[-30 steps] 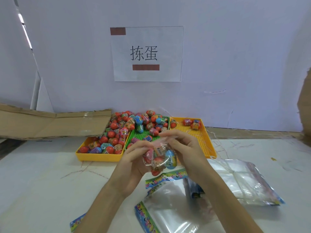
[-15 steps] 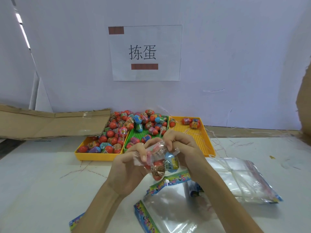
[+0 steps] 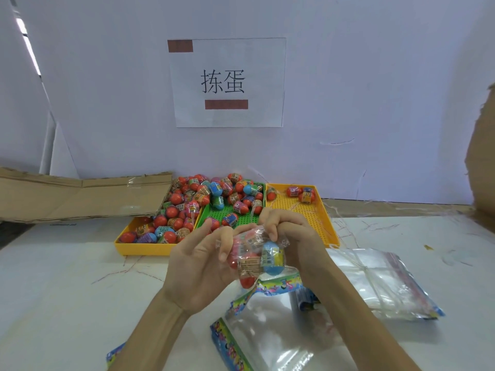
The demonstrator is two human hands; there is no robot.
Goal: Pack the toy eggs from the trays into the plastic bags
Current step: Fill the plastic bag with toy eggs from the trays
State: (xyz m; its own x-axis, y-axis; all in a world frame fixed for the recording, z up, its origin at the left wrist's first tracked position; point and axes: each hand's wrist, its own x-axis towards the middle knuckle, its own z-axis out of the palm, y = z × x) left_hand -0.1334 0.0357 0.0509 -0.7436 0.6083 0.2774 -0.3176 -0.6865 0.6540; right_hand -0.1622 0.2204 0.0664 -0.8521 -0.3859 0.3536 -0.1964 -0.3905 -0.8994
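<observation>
Both hands, left hand [image 3: 198,266] and right hand [image 3: 292,236], pinch the mouth of a small filled bag [image 3: 254,257] of toy eggs, apparently sealing it; next likely setting it on the bench [image 3: 67,290]

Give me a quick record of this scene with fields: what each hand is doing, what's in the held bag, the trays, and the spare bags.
left hand: grips the small clear bag from the left
right hand: pinches the bag's top
bag contents: a blue toy egg and red ones
left yellow tray: heaped with eggs
green tray: partly filled
right yellow tray: a few eggs at the far end
spare bags: stacked flat on the table, right of the hands
</observation>
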